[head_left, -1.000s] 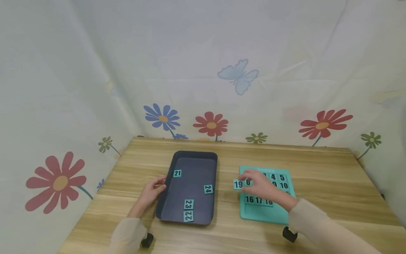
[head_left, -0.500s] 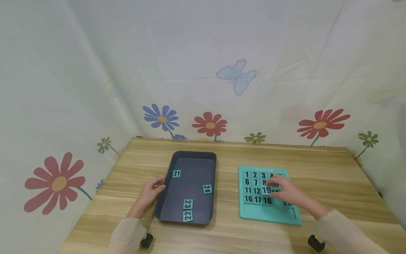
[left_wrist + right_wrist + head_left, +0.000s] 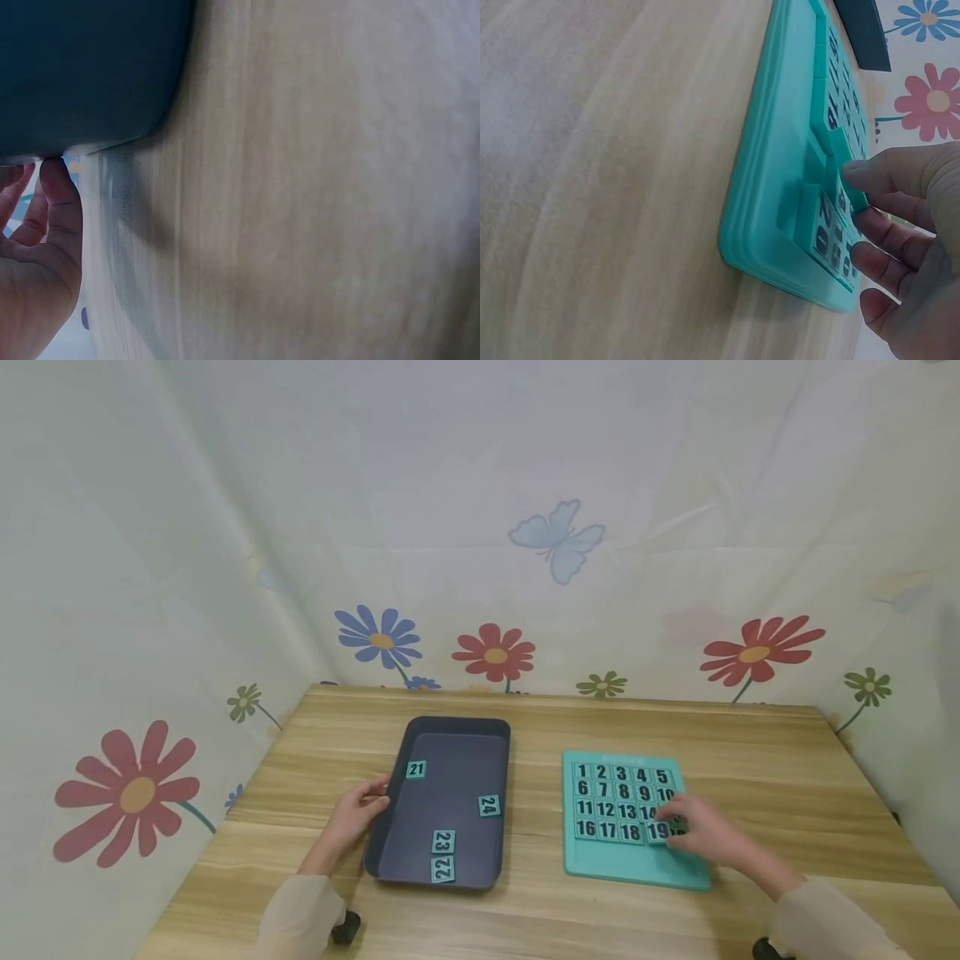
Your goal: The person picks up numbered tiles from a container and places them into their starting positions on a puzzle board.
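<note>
My right hand pinches the number 19 tile between thumb and fingers, over the bottom row of the turquoise number board. In the right wrist view the tile is tilted, one end raised above the slot between its neighbours. Tile 18 lies to its left; tile 20 is on its other side. My left hand touches the left side of the dark tray, fingertips and thumb right at its rim; in the left wrist view the thumb meets the tray's wall.
Inside the tray lie loose tiles 21, 24, 23 and 22. Bare wooden table separates tray and board. A flower-printed curtain stands behind the table.
My right hand has carried tile 19 from the board's left edge rightward across it and down to the bottom row beside 18. The left hand stays at the tray.
</note>
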Demonstrator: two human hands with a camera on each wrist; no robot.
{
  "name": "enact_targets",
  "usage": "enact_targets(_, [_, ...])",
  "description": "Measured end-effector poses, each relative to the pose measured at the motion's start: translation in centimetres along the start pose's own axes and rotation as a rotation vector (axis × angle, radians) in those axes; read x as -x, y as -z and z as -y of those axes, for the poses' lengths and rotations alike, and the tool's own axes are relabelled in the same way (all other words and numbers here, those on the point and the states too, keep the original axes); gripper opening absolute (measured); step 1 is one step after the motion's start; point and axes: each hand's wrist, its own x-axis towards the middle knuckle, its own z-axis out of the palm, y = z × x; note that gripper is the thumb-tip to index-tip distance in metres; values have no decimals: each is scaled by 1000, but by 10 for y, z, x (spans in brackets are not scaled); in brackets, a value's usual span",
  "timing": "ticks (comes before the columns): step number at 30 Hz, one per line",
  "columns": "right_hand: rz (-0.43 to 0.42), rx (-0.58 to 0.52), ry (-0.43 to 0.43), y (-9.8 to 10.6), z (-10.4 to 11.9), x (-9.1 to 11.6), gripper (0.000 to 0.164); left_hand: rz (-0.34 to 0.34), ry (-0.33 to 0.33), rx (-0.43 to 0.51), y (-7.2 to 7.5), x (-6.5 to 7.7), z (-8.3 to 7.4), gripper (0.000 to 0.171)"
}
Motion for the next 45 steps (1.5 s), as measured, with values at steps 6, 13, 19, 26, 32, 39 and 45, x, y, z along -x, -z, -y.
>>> enact_targets(6, [1,61,-33,-3,5,0,29,4,5,3,1,0,1,40])
enact_targets(13, [-15,144,-35,-8,7,0,30,3,5,3,0,0,1,40])
enact_targets(19, [-29,169,-20,-10,7,-3,35,7,13,15,1,0,2,40])
enact_targets(26, [-78,80,40,-7,19,-18,34,10,17,37,1,0,2,40])
enact_targets(32, [-109,-48,116,-5,41,-33,33,2,0,24,1,-1,3,40])
enact_targets(39, [-81,-170,201,-15,71,-55,33,3,-4,29,0,-1,4,40])
enact_targets(45, [-41,-232,282,-29,103,-79,33,-3,-20,20,0,-2,5,40])
